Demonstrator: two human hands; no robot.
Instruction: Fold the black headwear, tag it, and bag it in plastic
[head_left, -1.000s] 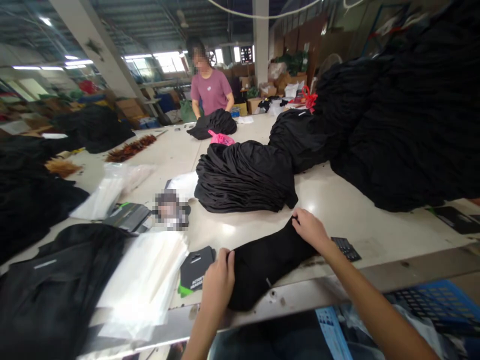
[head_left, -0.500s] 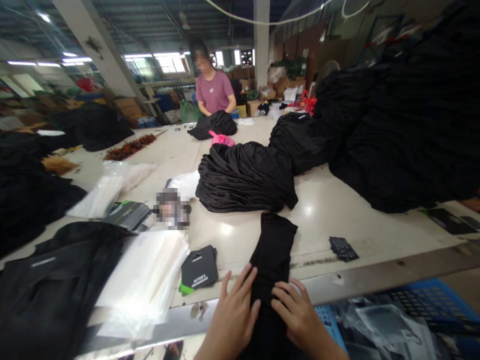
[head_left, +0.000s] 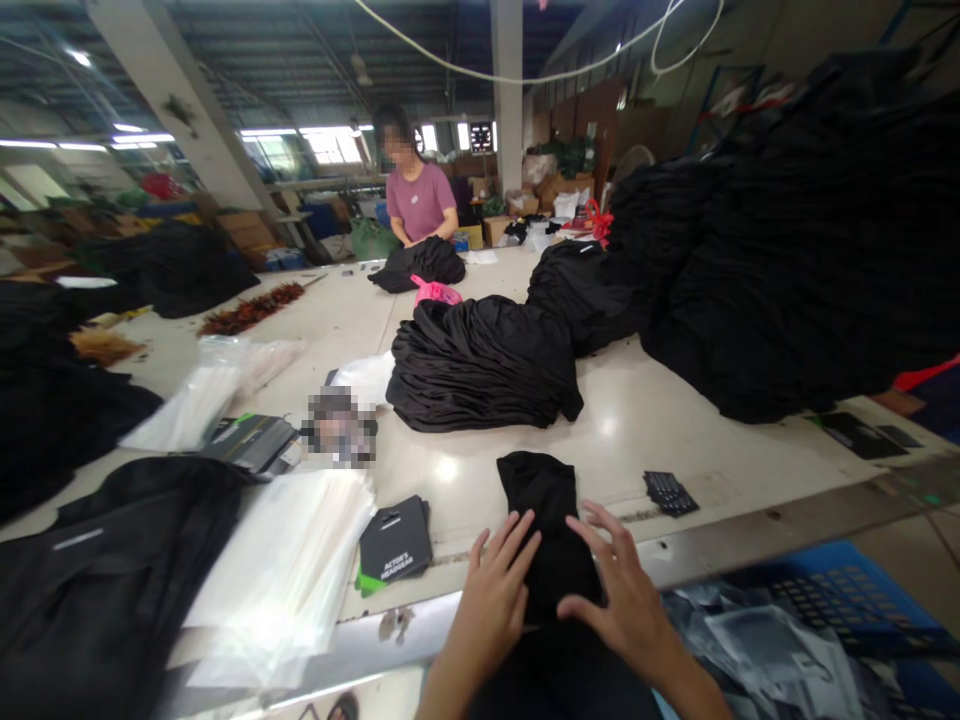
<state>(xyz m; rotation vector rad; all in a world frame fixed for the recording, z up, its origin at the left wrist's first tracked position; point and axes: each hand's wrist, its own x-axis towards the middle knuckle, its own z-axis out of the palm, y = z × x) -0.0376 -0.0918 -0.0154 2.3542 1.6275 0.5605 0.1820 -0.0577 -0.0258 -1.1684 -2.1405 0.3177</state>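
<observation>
A folded black garment [head_left: 551, 540] lies lengthwise on the table edge, running away from me and hanging towards me past the edge. My left hand [head_left: 495, 595] rests flat against its left side, fingers spread. My right hand [head_left: 622, 610] lies against its right side, fingers also spread. Neither hand closes on the cloth. The near part of the garment is dark and hidden below my hands. A black hanger card [head_left: 395, 540] with a green tab lies just left of my left hand. A small dark grid-patterned card [head_left: 670, 493] lies right of my right hand.
A long pale table [head_left: 637, 430] carries a heap of black cloth [head_left: 480, 365] ahead and a huge black pile [head_left: 787, 270] at right. Clear plastic bags [head_left: 285, 570] stack at left. A co-worker [head_left: 420, 200] handles black cloth at the far end. A blue crate [head_left: 840, 600] sits below right.
The garment has swung from lying diagonally to pointing straight away from me, and it looks shorter. My hands have gone from its two ends to either side of it, fingers spread.
</observation>
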